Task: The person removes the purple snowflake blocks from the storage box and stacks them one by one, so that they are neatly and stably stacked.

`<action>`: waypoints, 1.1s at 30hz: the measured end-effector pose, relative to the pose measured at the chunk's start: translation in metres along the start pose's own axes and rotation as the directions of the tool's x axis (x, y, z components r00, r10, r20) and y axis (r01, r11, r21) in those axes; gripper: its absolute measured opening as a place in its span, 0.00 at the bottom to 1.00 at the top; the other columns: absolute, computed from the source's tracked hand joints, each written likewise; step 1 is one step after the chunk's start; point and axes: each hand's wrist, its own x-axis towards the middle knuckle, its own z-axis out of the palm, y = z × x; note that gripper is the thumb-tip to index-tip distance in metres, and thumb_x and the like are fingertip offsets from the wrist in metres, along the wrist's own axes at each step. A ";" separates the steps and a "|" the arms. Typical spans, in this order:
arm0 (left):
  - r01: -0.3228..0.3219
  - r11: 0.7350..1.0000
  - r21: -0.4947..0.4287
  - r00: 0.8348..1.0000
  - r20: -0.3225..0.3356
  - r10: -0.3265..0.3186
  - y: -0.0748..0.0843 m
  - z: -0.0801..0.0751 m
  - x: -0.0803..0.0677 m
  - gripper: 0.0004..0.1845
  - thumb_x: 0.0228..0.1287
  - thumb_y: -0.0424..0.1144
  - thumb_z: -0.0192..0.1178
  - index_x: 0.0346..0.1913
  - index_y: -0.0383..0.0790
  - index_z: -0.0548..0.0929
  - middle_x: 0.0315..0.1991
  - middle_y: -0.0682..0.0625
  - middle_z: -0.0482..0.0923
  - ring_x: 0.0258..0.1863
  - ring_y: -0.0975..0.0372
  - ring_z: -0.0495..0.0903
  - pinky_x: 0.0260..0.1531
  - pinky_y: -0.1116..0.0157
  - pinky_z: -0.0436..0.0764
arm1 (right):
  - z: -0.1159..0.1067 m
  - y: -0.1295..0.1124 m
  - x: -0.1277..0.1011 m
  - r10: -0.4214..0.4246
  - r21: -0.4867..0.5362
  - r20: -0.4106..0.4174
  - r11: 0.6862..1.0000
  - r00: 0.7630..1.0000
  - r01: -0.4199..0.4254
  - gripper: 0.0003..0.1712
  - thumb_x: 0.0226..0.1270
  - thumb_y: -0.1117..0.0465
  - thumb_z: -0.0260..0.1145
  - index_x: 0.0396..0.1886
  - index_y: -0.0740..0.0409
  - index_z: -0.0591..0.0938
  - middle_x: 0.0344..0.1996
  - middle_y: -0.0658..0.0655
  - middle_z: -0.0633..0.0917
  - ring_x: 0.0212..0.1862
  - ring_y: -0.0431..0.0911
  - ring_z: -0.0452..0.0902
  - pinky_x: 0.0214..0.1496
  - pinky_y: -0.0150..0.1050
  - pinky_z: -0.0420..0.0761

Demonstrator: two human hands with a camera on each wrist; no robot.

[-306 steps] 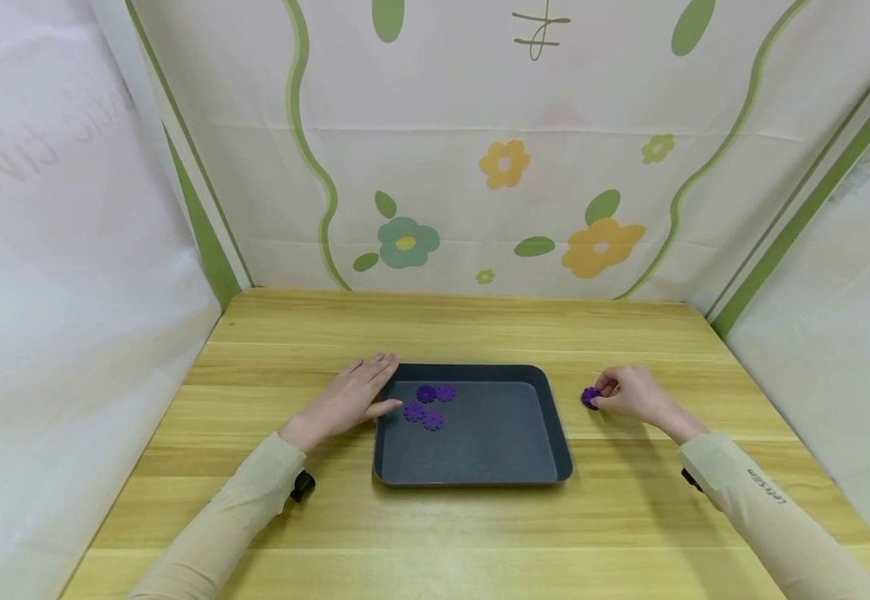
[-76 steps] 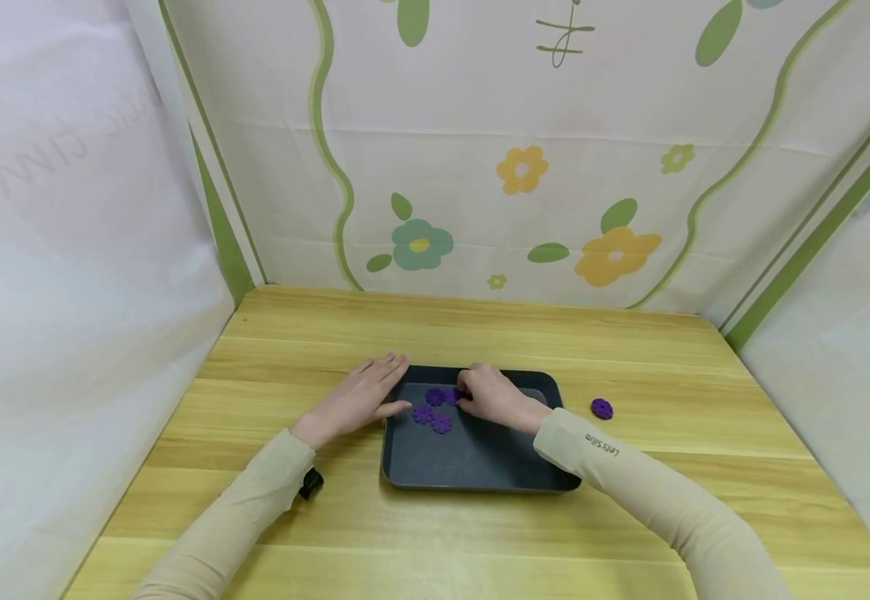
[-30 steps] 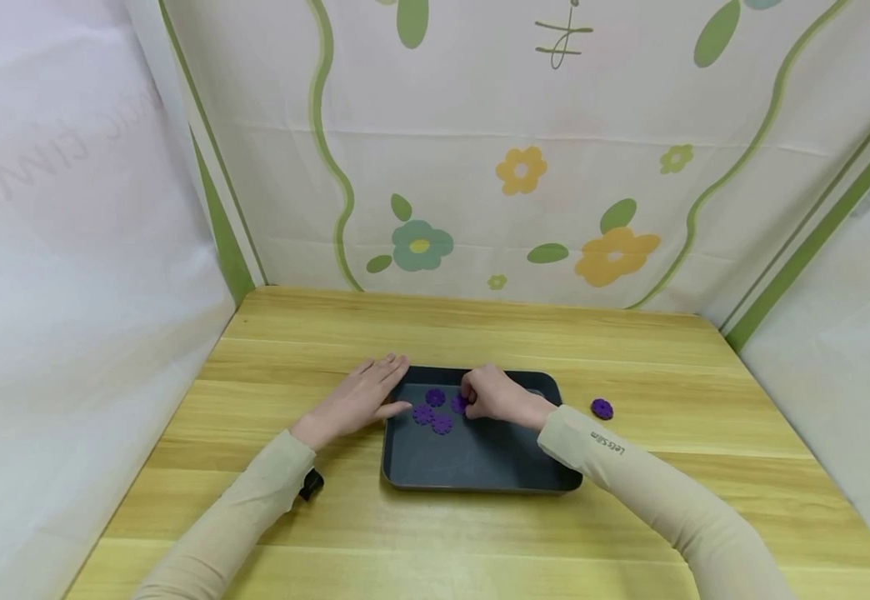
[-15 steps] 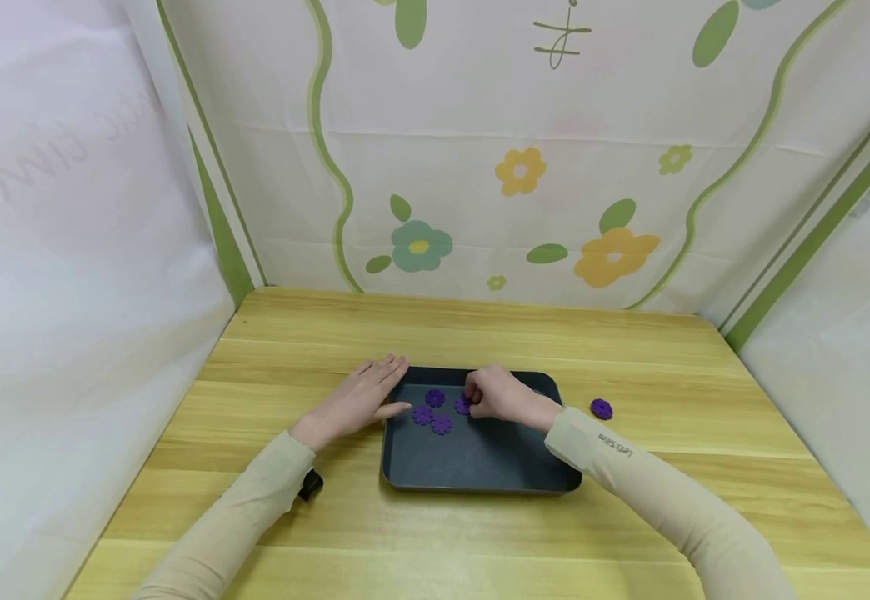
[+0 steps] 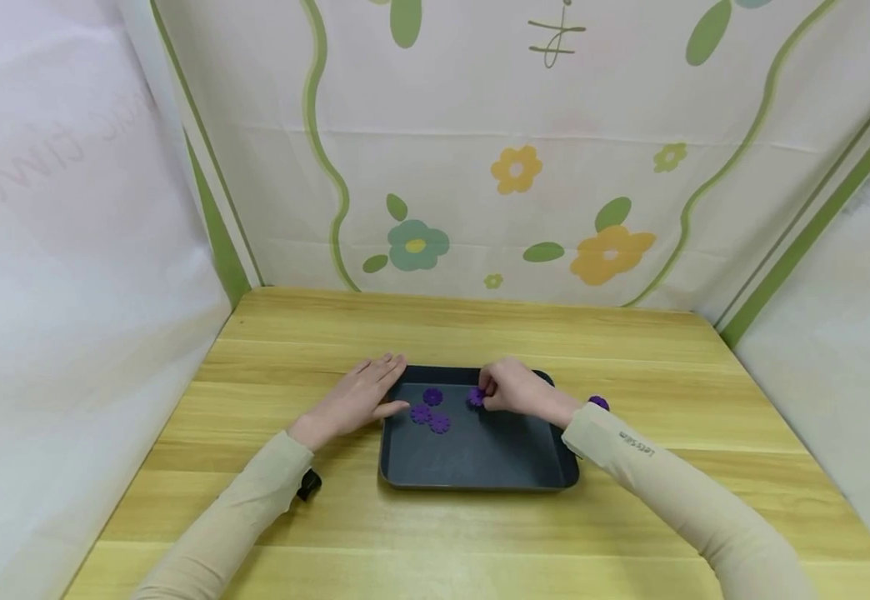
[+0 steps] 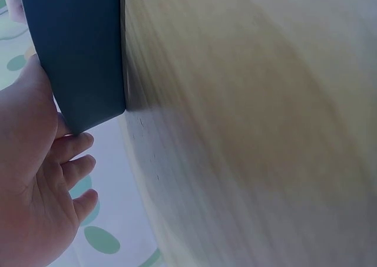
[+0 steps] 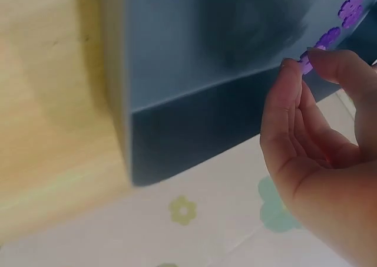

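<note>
Two hands are at the tray (image 5: 480, 467): the left hand (image 5: 356, 398) lies flat against its 9 o'clock wall, the right hand (image 5: 513, 389) pinches a purple flower (image 5: 476, 397) over its far part, right of three flowers (image 5: 431, 408).

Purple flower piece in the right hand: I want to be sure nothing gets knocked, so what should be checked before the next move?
1. Right hand pinches a purple flower piece: ok.
2. Held piece is over the dark tray, inside its rim: ok.
3. Held piece apart from the three loose pieces in the tray: ok.
4. Left hand rests flat at the tray's left edge: ok.
5. Piece on the table right of the tray, partly hidden by the sleeve: cannot tell if touched.
</note>
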 end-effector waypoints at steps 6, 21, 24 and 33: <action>-0.006 1.000 -0.001 1.000 -0.019 0.006 -0.001 0.001 -0.001 0.41 0.73 0.59 0.52 0.77 0.34 0.58 0.77 0.40 0.58 0.78 0.48 0.58 0.75 0.45 0.60 | -0.007 0.008 -0.007 0.013 0.001 -0.021 1.000 1.000 -0.013 0.09 0.55 0.66 0.74 0.35 0.64 0.85 0.30 0.57 0.87 0.29 0.39 0.77 0.32 0.33 0.82; -0.018 1.000 0.022 0.999 -0.037 0.018 -0.004 0.002 0.001 0.41 0.73 0.59 0.52 0.77 0.34 0.58 0.76 0.40 0.59 0.77 0.48 0.59 0.75 0.46 0.62 | -0.020 0.034 -0.029 0.063 0.008 -0.082 0.998 0.995 -0.062 0.07 0.52 0.67 0.73 0.32 0.64 0.85 0.27 0.56 0.87 0.29 0.39 0.79 0.33 0.34 0.83; -0.014 1.000 0.022 0.999 -0.033 0.015 -0.003 0.002 0.000 0.41 0.73 0.59 0.52 0.77 0.35 0.58 0.77 0.40 0.59 0.77 0.49 0.59 0.75 0.46 0.61 | -0.021 0.039 -0.032 0.073 -0.002 -0.091 0.997 0.993 -0.073 0.07 0.52 0.67 0.73 0.32 0.64 0.85 0.27 0.56 0.87 0.29 0.39 0.80 0.33 0.35 0.83; -0.017 1.000 0.025 0.999 -0.031 0.018 -0.002 0.002 -0.001 0.41 0.73 0.59 0.52 0.76 0.34 0.59 0.76 0.40 0.60 0.77 0.48 0.59 0.74 0.45 0.62 | -0.028 0.048 -0.045 0.115 0.007 -0.098 0.993 0.989 -0.115 0.07 0.52 0.68 0.72 0.32 0.65 0.85 0.27 0.56 0.87 0.29 0.40 0.80 0.34 0.36 0.84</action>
